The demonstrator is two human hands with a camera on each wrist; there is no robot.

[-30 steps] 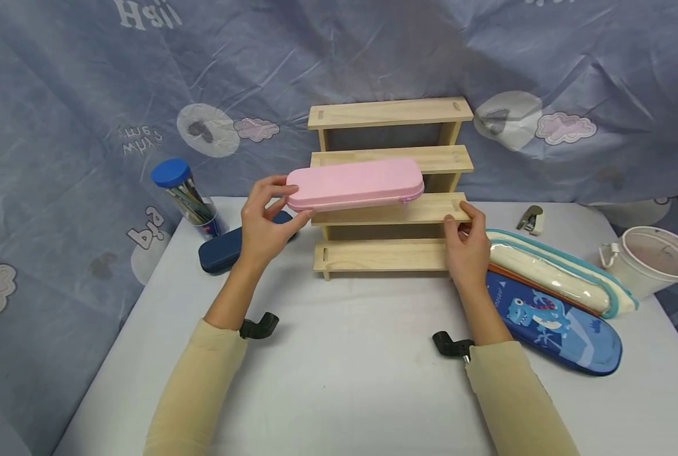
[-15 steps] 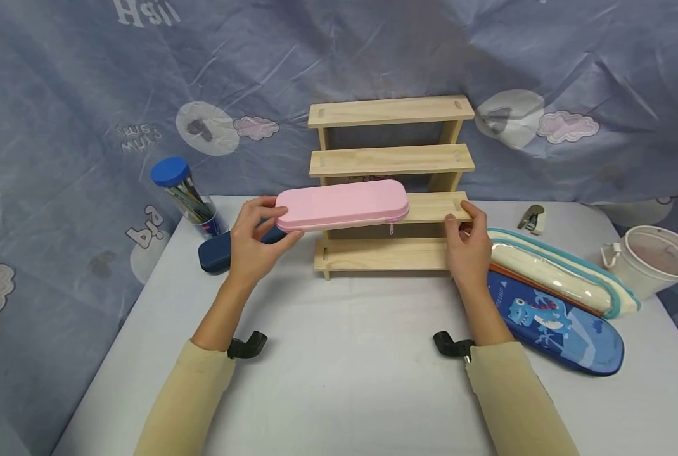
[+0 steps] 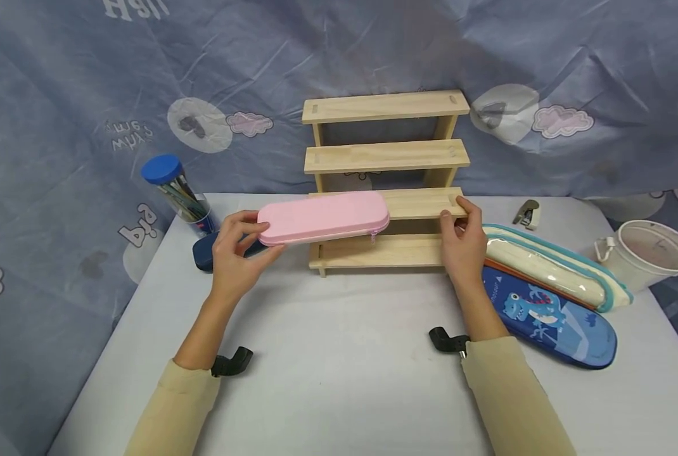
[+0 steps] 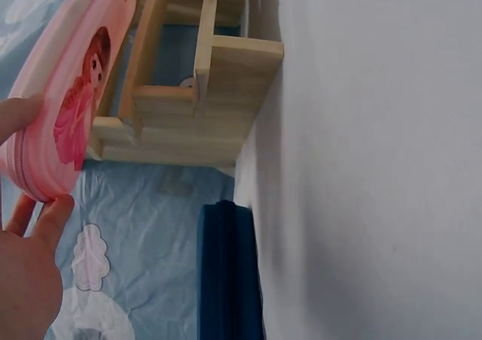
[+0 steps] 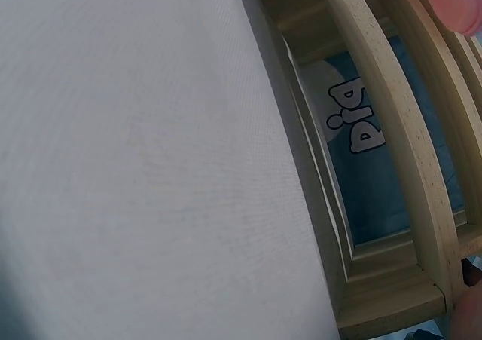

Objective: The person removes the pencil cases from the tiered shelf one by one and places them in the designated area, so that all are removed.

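My left hand (image 3: 235, 259) pinches the left end of a pink zippered pencil case (image 3: 324, 217) between thumb and fingers. In the head view the case hovers in front of the lower steps of a wooden tiered shelf (image 3: 379, 252). A picture of a figure in a pink dress shows on the case's other face in the left wrist view, where the pencil case (image 4: 83, 91) appears tilted. With thumb and fingers, my right hand (image 3: 466, 244) grips the right end of the shelf's second step from the bottom. Only a sliver of that hand enters the right wrist view.
Behind my left hand lie a dark blue case (image 3: 204, 253) and a blue-lidded pencil tub (image 3: 179, 193). On the right are a cream case with teal trim (image 3: 550, 269), a blue dinosaur case (image 3: 550, 316), a stapler (image 3: 527, 214) and a white bucket (image 3: 647, 253).
The pink pencil case has moved down and to the left with my left hand, away from the upper steps. My right hand has kept its place on the shelf.
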